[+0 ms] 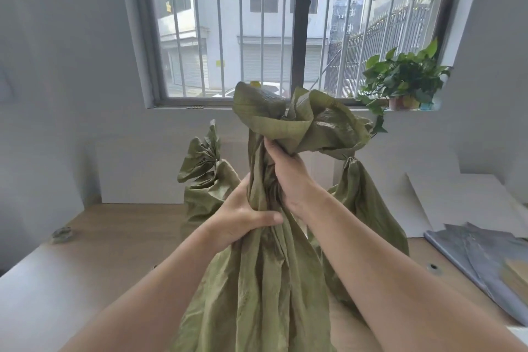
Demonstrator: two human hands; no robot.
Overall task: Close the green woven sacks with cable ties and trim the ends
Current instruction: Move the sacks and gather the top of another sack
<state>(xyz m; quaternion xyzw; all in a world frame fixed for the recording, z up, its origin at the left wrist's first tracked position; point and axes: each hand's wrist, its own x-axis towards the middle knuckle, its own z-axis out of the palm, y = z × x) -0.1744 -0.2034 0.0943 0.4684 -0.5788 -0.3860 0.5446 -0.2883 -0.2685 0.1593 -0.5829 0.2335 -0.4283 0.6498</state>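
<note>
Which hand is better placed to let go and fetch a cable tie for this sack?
Likely the left hand. It holds the sack lower down, while the right hand grips the gathered neck just under the flared mouth, where the tie belongs. No tie in view.

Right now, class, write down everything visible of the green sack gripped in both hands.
The held sack is olive-green woven plastic, creased, standing upright over the wooden surface. Its neck is bunched; the left hand grips it lower, the right hand higher. Above, the mouth flares open. Nothing binds the neck.
</note>
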